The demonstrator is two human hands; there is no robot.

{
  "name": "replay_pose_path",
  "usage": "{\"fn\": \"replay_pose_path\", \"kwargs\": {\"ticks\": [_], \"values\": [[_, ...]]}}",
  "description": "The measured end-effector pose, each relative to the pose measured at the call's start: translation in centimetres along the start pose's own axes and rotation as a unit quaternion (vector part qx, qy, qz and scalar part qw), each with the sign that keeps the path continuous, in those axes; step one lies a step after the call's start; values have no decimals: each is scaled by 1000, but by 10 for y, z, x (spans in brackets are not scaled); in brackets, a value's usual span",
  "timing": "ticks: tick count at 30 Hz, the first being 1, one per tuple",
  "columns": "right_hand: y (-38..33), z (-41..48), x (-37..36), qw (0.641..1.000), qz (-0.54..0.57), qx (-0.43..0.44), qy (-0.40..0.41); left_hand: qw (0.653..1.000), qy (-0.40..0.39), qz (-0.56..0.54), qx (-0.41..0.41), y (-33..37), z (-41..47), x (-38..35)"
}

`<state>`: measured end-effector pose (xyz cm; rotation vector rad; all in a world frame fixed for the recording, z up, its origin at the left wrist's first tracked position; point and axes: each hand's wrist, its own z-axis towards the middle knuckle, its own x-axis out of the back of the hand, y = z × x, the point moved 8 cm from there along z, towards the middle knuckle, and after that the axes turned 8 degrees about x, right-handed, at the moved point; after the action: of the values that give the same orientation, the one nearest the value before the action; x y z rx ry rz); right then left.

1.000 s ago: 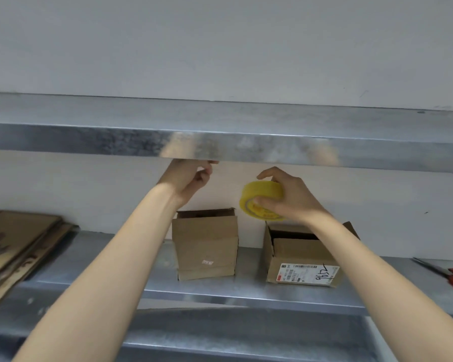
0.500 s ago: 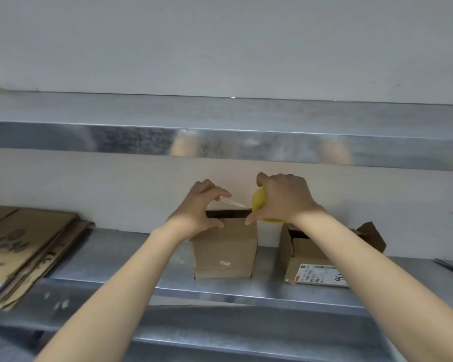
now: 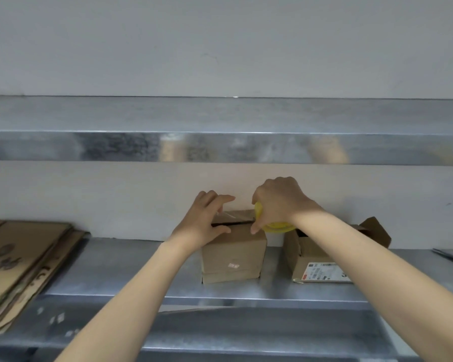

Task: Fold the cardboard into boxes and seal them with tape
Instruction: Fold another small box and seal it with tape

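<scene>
A: Hands?
B: Straight fingers of the left hand (image 3: 204, 218) press the small brown cardboard box (image 3: 234, 254) at its top left edge; the right hand (image 3: 280, 202) grips the yellow tape roll (image 3: 276, 227) at its right edge.
A: Room?
B: The open labelled cardboard box (image 3: 314, 262) stands just right of the right hand.

Centre frame: the left hand (image 3: 204, 221) presses flat on top of the small cardboard box (image 3: 233, 254), pinning a strip of clear tape (image 3: 237, 215). The right hand (image 3: 280, 202) grips the yellow tape roll (image 3: 276, 226) at the box's right edge. A labelled open box (image 3: 315, 265) stands just right, flattened cardboard (image 3: 19, 265) lies lower left, all on the metal shelf (image 3: 131, 270).
</scene>
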<state>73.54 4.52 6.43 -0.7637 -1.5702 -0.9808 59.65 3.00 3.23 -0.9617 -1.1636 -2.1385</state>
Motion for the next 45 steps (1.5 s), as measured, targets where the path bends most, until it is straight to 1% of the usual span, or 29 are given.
{"fn": "replay_pose_path", "kwargs": {"ticks": [5, 11, 15, 20, 22, 25, 31, 37, 42, 45], "values": [[-4, 8, 0, 999, -11, 7, -30, 999, 24, -23, -1, -4, -10, 0], [-12, 14, 4, 998, -31, 29, -46, 994, 47, -79, 65, -17, -15, -3], [-17, 18, 5, 997, -42, 39, -56, 988, 70, -107, 87, -22, -20, -4], [-21, 21, 6, 995, -54, 46, -65, 973, 73, -156, 153, -26, -25, -6], [-23, 22, 6, 995, -58, 50, -66, 962, 78, -185, 186, -29, -29, -6], [-27, 22, 8, 994, -69, 56, -64, 945, 96, -232, 208, -32, -29, -5], [-35, 24, 9, 990, -89, 80, -73, 945, 104, -223, 216, -38, -35, -8], [-48, 30, 10, 978, -143, 96, -118, 898, 144, -300, 288, -49, -40, -2], [-63, 36, 11, 968, -179, 110, -139, 855, 153, -355, 346, -66, -42, -4], [-68, 42, 10, 965, -180, 111, -153, 826, 153, -407, 359, -72, -44, -4]]}}
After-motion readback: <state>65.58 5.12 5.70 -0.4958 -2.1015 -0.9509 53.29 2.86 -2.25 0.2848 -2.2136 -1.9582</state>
